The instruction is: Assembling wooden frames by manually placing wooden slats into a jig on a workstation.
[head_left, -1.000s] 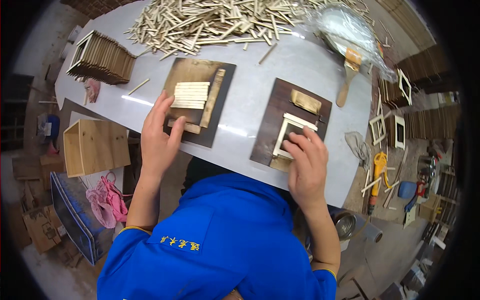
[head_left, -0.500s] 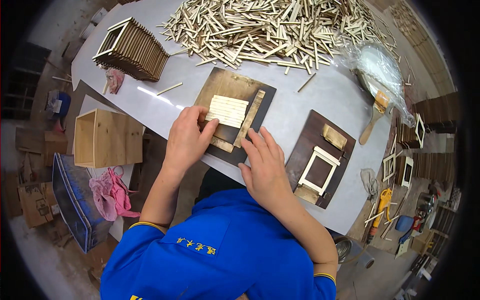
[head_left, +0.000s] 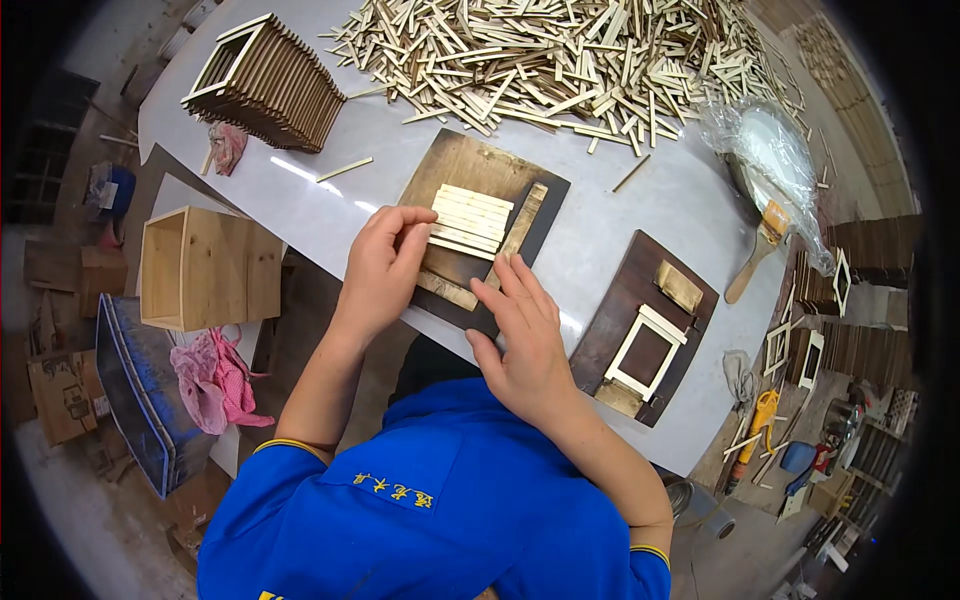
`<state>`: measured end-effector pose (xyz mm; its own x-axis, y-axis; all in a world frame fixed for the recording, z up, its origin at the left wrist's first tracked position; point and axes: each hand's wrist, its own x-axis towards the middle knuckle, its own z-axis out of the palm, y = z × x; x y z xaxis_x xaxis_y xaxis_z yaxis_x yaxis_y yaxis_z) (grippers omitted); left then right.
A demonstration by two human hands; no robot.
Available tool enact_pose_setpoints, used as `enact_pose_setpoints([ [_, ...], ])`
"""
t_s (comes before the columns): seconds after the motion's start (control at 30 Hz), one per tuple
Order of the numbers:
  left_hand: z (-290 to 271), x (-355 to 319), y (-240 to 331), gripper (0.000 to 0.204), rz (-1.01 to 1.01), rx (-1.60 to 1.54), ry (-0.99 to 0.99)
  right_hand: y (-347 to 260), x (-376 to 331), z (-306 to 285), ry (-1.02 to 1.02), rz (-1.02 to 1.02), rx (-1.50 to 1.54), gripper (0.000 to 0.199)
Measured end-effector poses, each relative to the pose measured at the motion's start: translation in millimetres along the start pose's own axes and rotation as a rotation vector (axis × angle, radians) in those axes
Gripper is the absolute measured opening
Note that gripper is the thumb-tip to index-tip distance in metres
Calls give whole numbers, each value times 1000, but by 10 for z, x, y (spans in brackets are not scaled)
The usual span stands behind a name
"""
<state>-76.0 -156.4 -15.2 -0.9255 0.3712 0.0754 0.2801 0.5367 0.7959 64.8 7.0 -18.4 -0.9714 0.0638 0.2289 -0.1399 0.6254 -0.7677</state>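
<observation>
A row of pale wooden strips (head_left: 472, 215) lies side by side on a brown wooden board (head_left: 470, 158) with a dark border. My left hand (head_left: 385, 262) is at the strips' left ends, thumb and forefinger drawn close together around an edge. Its other fingers are curled underneath and partly hidden. To the right, my right hand (head_left: 520, 335) has its fingers stretched out. Its fingertips are by the lower end of a worn wooden guide bar (head_left: 522, 218) fixed along the board. A second short bar (head_left: 447, 290) runs along the board's near edge.
A big heap of loose strips (head_left: 560, 70) covers the table's far side. Stacked frames (head_left: 270, 90) stand far left. On the right are a dark board (head_left: 625, 290) bearing a pale square frame (head_left: 645, 350), a brush (head_left: 760, 250) and a plastic-covered bowl (head_left: 775, 150). A wooden box (head_left: 225, 270) stands left.
The whole view has shifted slightly. My left thumb has come off the top of the strips toward their left ends. My right fingertips remain near the guide bar's lower end.
</observation>
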Motion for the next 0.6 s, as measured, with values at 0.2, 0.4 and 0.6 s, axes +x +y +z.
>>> enact_pose_setpoints([
  [0.2,-39,-205,-20,19,-412,-1120,-231,1,-178,-202,17,37,104,56],
  [0.4,41,-403,292,25,-459,-989,-600,29,-380,-426,159,69,83,61],
  [0.6,369,-524,610,26,-369,-860,-714,76,-511,-530,322,106,41,70],
])
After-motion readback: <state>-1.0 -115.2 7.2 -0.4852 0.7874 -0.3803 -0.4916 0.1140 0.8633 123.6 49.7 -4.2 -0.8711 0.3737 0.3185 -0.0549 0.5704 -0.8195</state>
